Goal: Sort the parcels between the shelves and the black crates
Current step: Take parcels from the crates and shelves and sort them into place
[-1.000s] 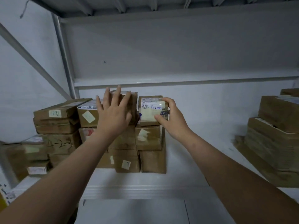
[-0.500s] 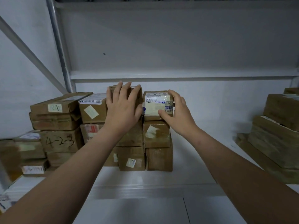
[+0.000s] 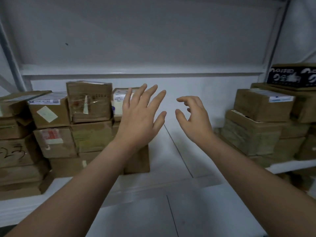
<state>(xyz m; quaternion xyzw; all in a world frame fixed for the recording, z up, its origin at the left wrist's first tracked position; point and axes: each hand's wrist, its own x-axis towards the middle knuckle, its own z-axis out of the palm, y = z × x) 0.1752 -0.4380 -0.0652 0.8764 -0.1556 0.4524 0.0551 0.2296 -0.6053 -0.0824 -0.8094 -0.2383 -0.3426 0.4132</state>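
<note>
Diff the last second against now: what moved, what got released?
Both hands drew back toward the person. The left hand lifted off the taped box, and its fingers are now spread in the air. The right hand released its grip on the small labelled parcel and hangs loosely curled, empty. Both parcels sit where they were, and the other boxes on the shelf look unmoved.

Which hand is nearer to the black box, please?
Right. The right hand hangs over the bare shelf, left of and below the black box; the left hand is farther left, before the left stack.
</note>
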